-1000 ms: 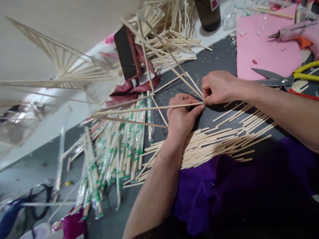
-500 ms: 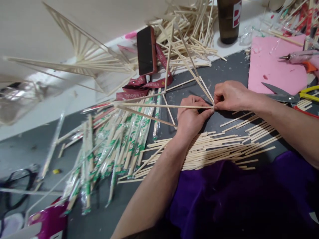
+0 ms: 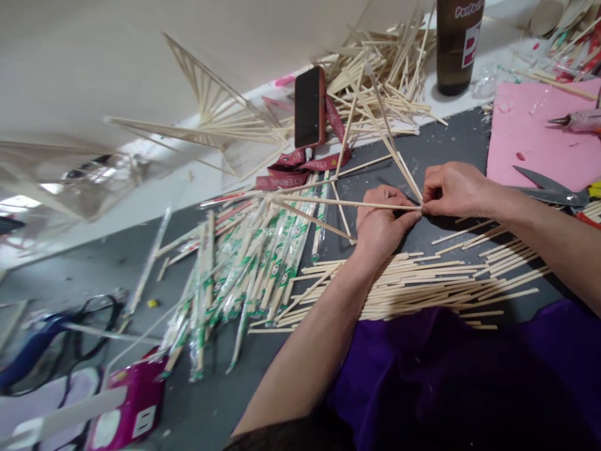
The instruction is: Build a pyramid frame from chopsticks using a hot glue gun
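A frame of thin wooden sticks (image 3: 323, 200) stands on the grey table, its joined sticks meeting at a corner on the right. My left hand (image 3: 381, 222) pinches that corner from the left, with one long stick running across its fingers. From the right, my right hand (image 3: 451, 189) pinches the same corner, its fingertips touching or nearly touching those of my left hand. Loose sticks (image 3: 413, 285) lie in a wide row between my forearms, close to my purple clothing.
Wrapped chopsticks (image 3: 244, 263) cover the table at left. Behind are a phone (image 3: 309, 108), a red lanyard (image 3: 291, 174), a stick pile (image 3: 389, 69) and a dark bottle (image 3: 456, 50). Scissors (image 3: 554, 191) and a glue gun (image 3: 580, 121) lie right, near pink foam (image 3: 521, 138).
The camera view has shifted, so the whole scene sits further right and slightly lower. Both hands keep their pinch at the frame's corner.
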`<action>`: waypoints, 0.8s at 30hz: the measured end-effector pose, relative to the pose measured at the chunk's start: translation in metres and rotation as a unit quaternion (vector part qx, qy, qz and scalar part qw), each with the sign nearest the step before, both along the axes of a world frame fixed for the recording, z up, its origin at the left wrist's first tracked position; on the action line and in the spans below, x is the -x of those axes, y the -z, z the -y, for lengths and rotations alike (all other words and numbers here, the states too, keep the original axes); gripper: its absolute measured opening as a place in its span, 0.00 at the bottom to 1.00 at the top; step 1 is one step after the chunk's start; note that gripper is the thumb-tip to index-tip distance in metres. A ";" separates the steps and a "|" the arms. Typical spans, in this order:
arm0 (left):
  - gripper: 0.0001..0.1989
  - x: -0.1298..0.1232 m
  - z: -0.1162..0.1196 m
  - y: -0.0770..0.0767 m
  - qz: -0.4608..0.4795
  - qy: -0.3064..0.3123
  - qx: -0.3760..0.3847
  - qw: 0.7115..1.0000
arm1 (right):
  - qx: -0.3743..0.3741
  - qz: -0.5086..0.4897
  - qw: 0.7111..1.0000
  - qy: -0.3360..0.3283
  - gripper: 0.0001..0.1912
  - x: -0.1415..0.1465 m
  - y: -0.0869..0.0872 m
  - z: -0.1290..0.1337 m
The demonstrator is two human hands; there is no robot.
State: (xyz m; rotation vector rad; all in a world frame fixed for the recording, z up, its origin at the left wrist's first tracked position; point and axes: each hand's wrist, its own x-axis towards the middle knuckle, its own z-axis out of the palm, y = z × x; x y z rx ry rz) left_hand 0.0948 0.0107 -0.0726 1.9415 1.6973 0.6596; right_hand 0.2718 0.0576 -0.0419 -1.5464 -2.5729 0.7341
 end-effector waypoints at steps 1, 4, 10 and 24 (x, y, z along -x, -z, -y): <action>0.04 0.000 0.000 0.000 0.000 0.000 0.002 1.000 | 0.000 0.002 1.000 0.000 0.05 0.000 0.000 0.000; 0.03 -0.001 0.001 -0.002 -0.005 0.003 0.006 1.000 | -0.001 0.002 1.000 0.000 0.04 0.001 0.000 0.000; 0.03 -0.001 0.001 -0.001 -0.005 0.005 0.003 1.000 | -0.007 -0.005 1.000 -0.002 0.04 -0.001 0.002 0.001; 0.03 0.000 -0.001 -0.001 -0.002 0.003 0.008 1.000 | -0.008 0.008 1.000 -0.007 0.07 -0.002 0.003 0.000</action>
